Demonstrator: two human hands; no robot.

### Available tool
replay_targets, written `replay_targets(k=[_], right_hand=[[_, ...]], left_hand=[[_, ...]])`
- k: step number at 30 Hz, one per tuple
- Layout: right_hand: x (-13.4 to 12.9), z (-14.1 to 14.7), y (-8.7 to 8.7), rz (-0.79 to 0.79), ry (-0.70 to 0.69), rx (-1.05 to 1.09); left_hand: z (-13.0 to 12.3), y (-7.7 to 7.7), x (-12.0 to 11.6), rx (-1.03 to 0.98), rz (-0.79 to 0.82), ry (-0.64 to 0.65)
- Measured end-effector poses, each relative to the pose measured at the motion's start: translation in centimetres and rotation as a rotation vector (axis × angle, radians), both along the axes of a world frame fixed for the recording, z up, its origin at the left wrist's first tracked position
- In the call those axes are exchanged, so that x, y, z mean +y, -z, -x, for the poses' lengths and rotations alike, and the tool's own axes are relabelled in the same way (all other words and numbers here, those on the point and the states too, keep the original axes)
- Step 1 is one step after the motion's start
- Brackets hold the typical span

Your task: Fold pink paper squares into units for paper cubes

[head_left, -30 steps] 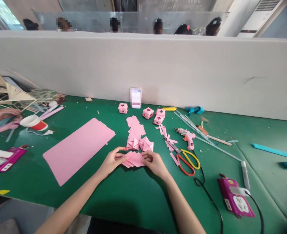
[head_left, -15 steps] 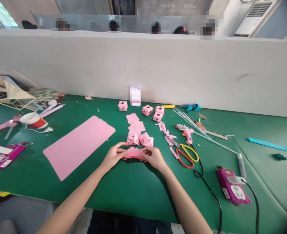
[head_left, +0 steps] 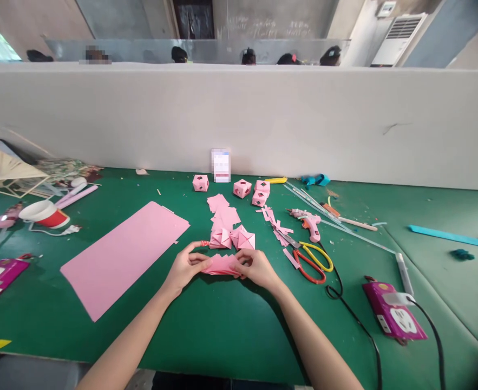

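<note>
Between my two hands is a small stack of pink paper pieces (head_left: 221,265), its edges slightly fanned. My left hand (head_left: 185,267) pinches the left end between thumb and fingers, and my right hand (head_left: 255,267) grips the right end. Just beyond the stack lie two folded pink paper shapes (head_left: 242,238) with creased, pointed faces. Behind these, loose pink paper squares (head_left: 224,216) lie in an overlapping pile. Farther back stand several finished-looking pink paper polyhedra (head_left: 242,188) with diamond-shaped holes.
A large pink sheet (head_left: 125,260) lies at left. On the right are scissors (head_left: 314,262), paper strips (head_left: 277,227), a pink glue gun (head_left: 309,223) and a purple power strip (head_left: 397,311) with a black cord. A phone (head_left: 221,166) leans against the partition (head_left: 239,119); a paper cup (head_left: 46,214) lies far left.
The camera view has tilted and shifted slightly, so the table sits a little lower. My hands still hold the paper stack, its top face now turned more toward me.
</note>
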State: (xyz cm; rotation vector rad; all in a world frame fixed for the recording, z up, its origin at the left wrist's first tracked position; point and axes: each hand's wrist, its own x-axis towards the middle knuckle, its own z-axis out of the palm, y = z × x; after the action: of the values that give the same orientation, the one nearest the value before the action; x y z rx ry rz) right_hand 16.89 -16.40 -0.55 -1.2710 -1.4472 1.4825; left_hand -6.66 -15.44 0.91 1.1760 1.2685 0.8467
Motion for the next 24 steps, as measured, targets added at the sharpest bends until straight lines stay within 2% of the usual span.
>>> replay_targets(k=[7,10,12,16,20,24], right_hand=[[-0.2,-0.1,-0.1,-0.029,0.002,0.043],[-0.4,0.0,0.1,-0.031,0.048,0.068],[-0.6,0.0,0.2,-0.088,0.085,0.021],[-0.9,0.1,0.0,-0.245,0.053,-0.173],[-1.1,0.0,-0.8,-0.329,0.070,-0.146],[-1.6,-0.2,-1.2,-0.358,0.098,-0.114]], left_hand=[[-0.1,-0.5,-0.4,0.028,-0.042,-0.021],[0.0,-0.5,-0.7,0.031,-0.079,-0.052],[0.2,-0.4,-0.9,0.042,-0.098,-0.033],[0.2,0.1,-1.1,0.141,-0.160,0.010],[0.3,0.9,-1.1,0.221,-0.182,0.082],[0.8,1.1,-0.8,0.277,-0.220,0.069]])
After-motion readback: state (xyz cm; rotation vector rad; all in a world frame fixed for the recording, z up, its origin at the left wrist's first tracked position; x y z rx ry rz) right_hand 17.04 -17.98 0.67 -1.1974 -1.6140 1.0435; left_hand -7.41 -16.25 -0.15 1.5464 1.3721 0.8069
